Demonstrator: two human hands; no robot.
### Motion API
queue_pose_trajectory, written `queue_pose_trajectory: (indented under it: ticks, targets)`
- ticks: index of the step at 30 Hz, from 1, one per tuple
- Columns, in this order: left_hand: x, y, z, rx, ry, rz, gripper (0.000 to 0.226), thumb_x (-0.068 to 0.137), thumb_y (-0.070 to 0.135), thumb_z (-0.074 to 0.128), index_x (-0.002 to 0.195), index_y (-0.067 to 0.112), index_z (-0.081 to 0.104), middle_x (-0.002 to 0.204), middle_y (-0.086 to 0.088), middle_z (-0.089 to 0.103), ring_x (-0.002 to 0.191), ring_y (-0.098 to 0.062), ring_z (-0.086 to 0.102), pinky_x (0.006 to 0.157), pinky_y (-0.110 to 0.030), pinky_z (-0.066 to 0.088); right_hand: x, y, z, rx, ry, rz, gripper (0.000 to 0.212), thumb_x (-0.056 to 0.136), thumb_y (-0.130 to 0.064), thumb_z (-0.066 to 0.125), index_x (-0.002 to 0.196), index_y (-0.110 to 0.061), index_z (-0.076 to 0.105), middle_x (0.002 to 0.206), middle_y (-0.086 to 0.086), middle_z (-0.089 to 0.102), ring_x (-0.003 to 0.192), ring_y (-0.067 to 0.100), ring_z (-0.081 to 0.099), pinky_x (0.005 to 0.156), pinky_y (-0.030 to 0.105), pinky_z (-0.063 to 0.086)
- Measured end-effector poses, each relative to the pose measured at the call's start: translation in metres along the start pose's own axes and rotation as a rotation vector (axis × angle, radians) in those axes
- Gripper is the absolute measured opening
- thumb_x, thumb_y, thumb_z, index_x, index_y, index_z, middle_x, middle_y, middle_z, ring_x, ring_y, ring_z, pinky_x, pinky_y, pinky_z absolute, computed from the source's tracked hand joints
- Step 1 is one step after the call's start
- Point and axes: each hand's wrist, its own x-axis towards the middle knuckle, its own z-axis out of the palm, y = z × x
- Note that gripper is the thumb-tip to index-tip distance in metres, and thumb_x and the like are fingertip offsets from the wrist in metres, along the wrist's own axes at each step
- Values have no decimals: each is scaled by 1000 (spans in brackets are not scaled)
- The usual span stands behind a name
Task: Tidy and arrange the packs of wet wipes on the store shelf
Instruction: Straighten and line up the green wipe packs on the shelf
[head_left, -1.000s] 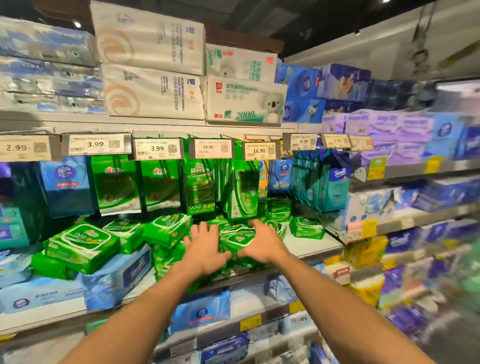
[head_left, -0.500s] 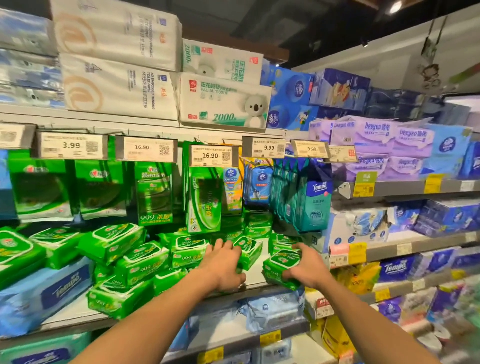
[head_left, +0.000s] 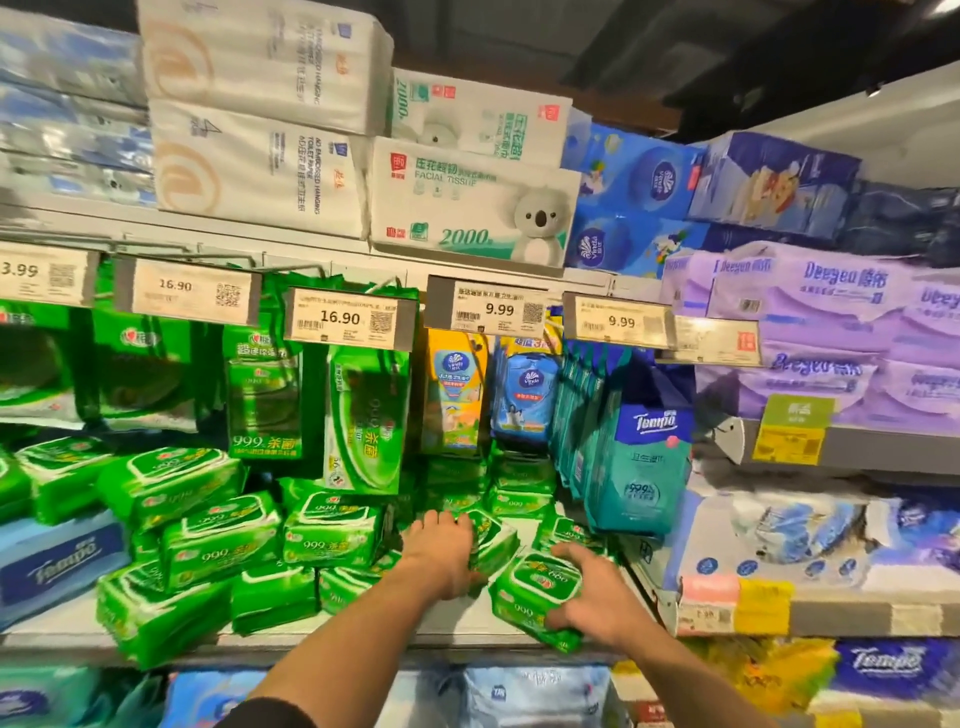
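Note:
Several green packs of wet wipes lie in a loose heap on the white shelf (head_left: 467, 626). My left hand (head_left: 441, 558) lies palm down on one green pack (head_left: 493, 540) in the middle of the shelf, fingers curled over its top. My right hand (head_left: 597, 597) grips the right end of another green pack (head_left: 535, 587) at the shelf's front right, near the edge. More green packs (head_left: 218, 540) are piled crookedly to the left. Taller green packs (head_left: 363, 426) hang behind them.
Price tags (head_left: 343, 319) hang on rails above the wipes. Teal Tempo packs (head_left: 644, 467) hang at the right, blue and yellow packs (head_left: 524, 395) behind. A blue Tempo pack (head_left: 52, 566) lies far left. Tissue bales fill the top shelf and the neighbouring unit on the right.
My view has shifted right along the shelf. Both hands moved from the middle heap to packs further right; the right hand has closed on a pack at the front edge.

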Motion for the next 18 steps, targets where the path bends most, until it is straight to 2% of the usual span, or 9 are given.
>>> queue_pose_trajectory:
  ticks: [3,6,8,10,13,18]
  targets:
    - [9,-1,-1,25,-24,32,68,88,42,63,140,8,37,139,-20,43,130,-38,37,109,-48,32,6,1,1,-55,7,-25,93,49,-18,80,135,-29,47,137,0,49,110,21,60,86,32,55]
    - [15,-8,-3,107,-20,104,56,87,15,61,138,8,40,137,-18,45,128,-37,38,106,-47,37,12,-7,1,-139,4,-58,90,56,-13,72,140,-26,45,143,-1,46,130,20,43,103,34,44]
    - [17,-15,-3,173,8,145,59,84,1,59,139,8,39,137,-16,44,128,-35,38,104,-45,39,16,-15,2,-204,-12,-84,85,60,-10,62,141,-26,44,145,-1,43,136,21,36,111,36,35]
    - [20,-21,1,168,34,148,64,83,0,60,141,10,35,138,-14,42,128,-34,38,102,-44,40,19,-19,5,-255,-40,-113,83,61,-9,58,141,-25,43,144,-2,41,138,21,31,112,41,33]
    - [25,-16,6,122,27,169,72,84,8,63,145,17,27,143,-12,37,131,-34,34,103,-47,39,21,-22,12,-354,-52,-134,83,62,-12,58,141,-28,41,141,-7,38,137,20,28,108,44,33]
    - [35,3,4,179,-80,204,91,91,3,55,153,39,0,163,-8,6,145,-43,12,110,-63,25,23,-17,14,-406,-45,-181,81,67,-15,64,143,-27,38,139,-6,35,133,18,27,105,41,32]
